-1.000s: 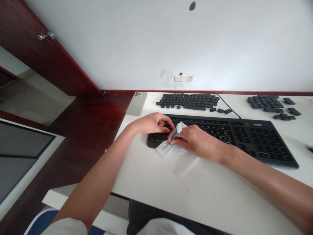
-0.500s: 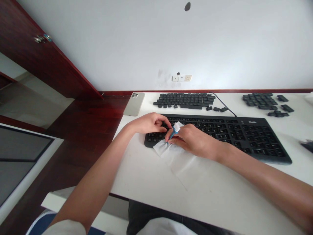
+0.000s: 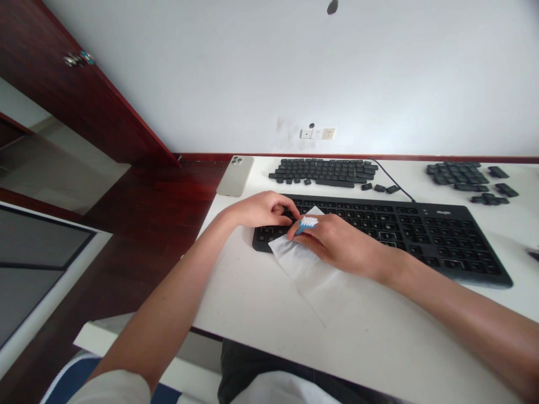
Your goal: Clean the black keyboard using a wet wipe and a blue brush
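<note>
Grip: right hand (image 3: 339,241) pinches blue toothbrush (image 3: 306,225), fingers shut on handle.
Left hand (image 3: 261,210): half-curled on keyboard (image 3: 438,238), left end, holding nothing visible.
Tissue (image 3: 304,265): under right hand, across keyboard's front edge.

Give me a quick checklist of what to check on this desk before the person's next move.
Blue toothbrush secure in the right hand: ok, pinched between the fingers.
Bristles free of dirt: cannot tell, too small to see.
White tissue within reach: ok, lying under the right hand, across the keyboard's front edge.
Left hand steady on the black keyboard: ok, fingers resting on its keys.
Loose keycaps apart from the hands: ok, grouped beyond the keyboard.
</note>
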### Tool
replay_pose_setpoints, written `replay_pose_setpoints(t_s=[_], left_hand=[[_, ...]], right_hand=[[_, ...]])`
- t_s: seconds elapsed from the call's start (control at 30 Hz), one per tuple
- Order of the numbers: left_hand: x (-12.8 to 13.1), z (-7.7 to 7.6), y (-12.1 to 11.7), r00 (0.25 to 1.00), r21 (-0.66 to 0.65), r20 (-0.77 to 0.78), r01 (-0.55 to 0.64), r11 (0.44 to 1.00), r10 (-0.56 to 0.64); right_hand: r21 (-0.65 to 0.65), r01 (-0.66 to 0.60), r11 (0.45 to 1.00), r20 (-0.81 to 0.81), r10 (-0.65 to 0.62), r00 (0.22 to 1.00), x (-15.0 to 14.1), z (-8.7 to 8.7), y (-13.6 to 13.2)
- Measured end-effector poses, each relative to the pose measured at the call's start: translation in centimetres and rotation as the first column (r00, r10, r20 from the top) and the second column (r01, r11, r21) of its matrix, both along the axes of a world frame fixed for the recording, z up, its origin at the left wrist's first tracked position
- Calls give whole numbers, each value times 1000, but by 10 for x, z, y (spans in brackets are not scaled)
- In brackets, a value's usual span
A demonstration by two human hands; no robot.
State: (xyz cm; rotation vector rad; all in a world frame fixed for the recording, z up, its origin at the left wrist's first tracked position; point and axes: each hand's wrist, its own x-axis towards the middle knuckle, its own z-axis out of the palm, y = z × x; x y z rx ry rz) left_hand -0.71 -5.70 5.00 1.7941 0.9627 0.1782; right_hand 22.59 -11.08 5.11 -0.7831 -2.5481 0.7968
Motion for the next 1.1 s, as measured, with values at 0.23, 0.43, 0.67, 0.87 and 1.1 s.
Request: replay_pose_setpoints(t_s=[0.23, 0.43, 0.67, 0.87, 1.1], left_hand=[[-1, 0, -1, 1000, 3, 1, -6, 1000, 6], [-1, 1, 0, 1000, 31, -16, 24, 999, -24], [2, 6, -2, 999, 30, -46, 7, 1000, -6], [2, 7, -4, 1000, 29, -29, -8, 1000, 9], [0, 3, -1, 999, 57, -39, -12, 998, 15]], right_hand=[[9, 4, 1000, -37, -4, 999, 2, -7, 3], [105, 15, 994, 66, -22, 998, -2, -5, -5], [65, 47, 997, -100, -40, 994, 2, -11, -1], [-71, 95, 993, -97, -102, 990, 4, -7, 8], [-141, 72, 987, -74, -83, 994, 2, -7, 5]])
